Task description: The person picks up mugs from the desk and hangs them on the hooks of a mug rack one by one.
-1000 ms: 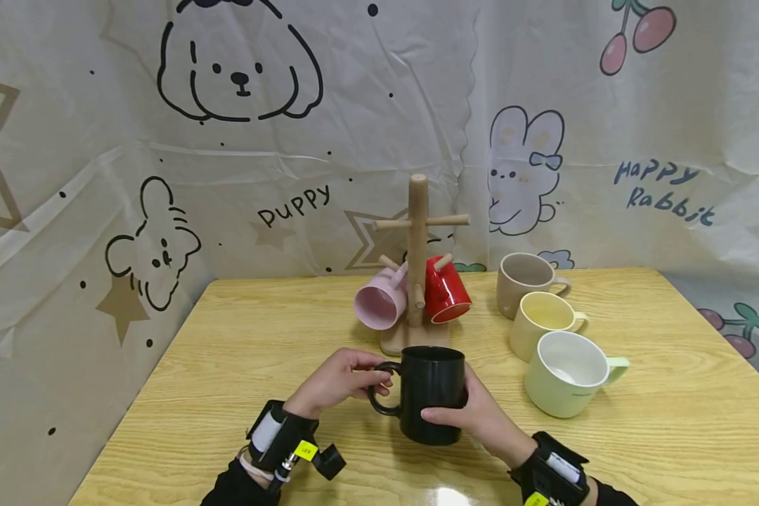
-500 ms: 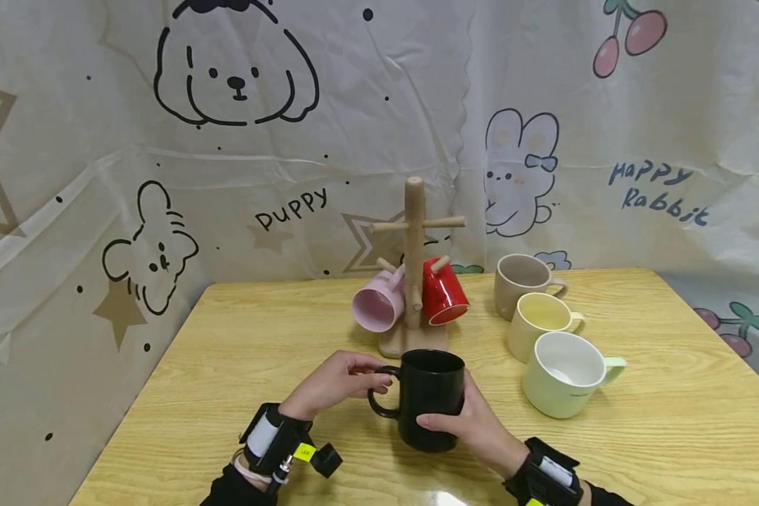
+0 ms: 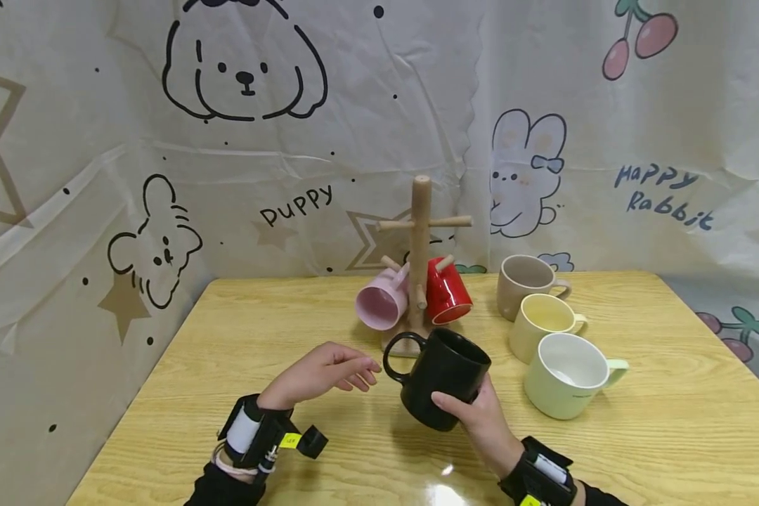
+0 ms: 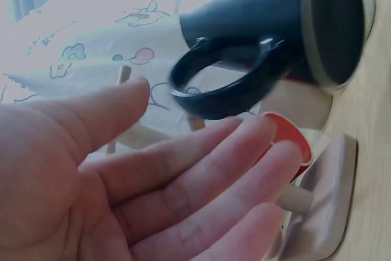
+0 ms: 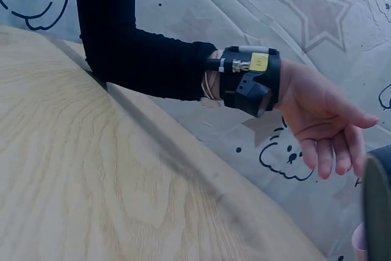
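A black mug [image 3: 445, 376] is held by my right hand [image 3: 481, 422], thumb across its front side and the fingers hidden behind it. The mug leans to the right above the table, its handle [image 3: 395, 358] pointing left. Just left of that handle is my left hand [image 3: 322, 372], fingers loosely extended and apart from the mug. In the left wrist view the palm and fingers [image 4: 201, 200] show nothing held, with the mug beyond them. Behind the mug stands a wooden mug tree [image 3: 421, 246], bearing a pink mug [image 3: 379, 306] at left and a red mug [image 3: 445, 295] at right on its lower pegs.
On the right of the table [image 3: 228, 316] stand a taupe mug [image 3: 512, 288], a yellow mug [image 3: 531, 334] and a pale green mug [image 3: 559, 383], handles to the right. The tree's upper pegs [image 3: 449, 221] carry no mugs. A printed cloth [image 3: 278, 154] hangs behind the table.
My left hand has let go of the black mug's handle and drawn back left. My right hand has raised and tilted the mug, its handle now higher.
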